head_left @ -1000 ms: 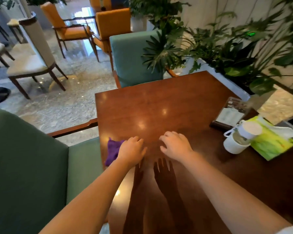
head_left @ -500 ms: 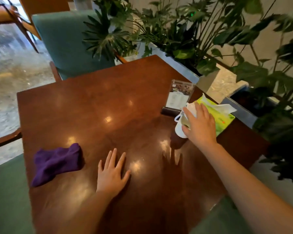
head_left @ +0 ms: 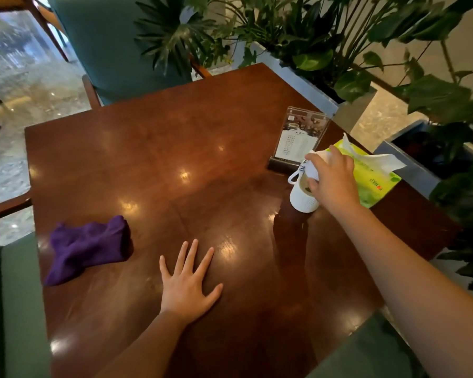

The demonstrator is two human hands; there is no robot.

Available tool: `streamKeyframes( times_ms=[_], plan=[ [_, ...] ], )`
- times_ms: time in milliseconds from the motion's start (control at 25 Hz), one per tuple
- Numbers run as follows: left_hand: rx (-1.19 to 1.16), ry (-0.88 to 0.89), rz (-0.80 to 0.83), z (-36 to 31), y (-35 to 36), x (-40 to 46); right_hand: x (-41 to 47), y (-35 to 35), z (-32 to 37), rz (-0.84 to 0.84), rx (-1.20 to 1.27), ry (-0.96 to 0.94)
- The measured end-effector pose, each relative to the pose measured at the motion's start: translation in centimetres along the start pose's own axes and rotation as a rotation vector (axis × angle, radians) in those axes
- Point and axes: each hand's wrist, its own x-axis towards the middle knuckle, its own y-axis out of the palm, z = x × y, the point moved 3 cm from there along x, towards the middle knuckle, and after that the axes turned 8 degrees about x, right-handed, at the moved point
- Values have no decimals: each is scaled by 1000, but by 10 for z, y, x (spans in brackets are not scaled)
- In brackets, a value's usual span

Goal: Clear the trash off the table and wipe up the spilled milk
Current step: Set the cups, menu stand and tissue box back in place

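1. The right hand [head_left: 331,181] closes over the rim of the white cup [head_left: 303,196] at the far right of the surface [head_left: 153,148], fingers around a crumpled white tissue; liquid shows inside.
2. The left hand [head_left: 187,285] lies flat, fingers spread, holding nothing.
3. The purple cloth [head_left: 88,248] sits near the left edge, well apart from the cup.
4. Advice: lift the cup level and slowly so nothing spills, clear of the menu stand [head_left: 298,140] and green tissue pack [head_left: 372,178]. No spilled milk is visible.
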Motion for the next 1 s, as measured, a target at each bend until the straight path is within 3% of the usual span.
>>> streamKeyframes(
  times_ms=[280, 560, 1000],
  plan=[
    [-18, -1, -1, -1, -3, -1, -7, -4, 41, 38, 90, -210],
    [-17, 11, 11, 0, -5, 0, -7, 15, 170, 158, 347, -472],
    [-60, 18, 16, 2, -2, 1, -16, 68, 270, 363, 287, -635]
  ],
)
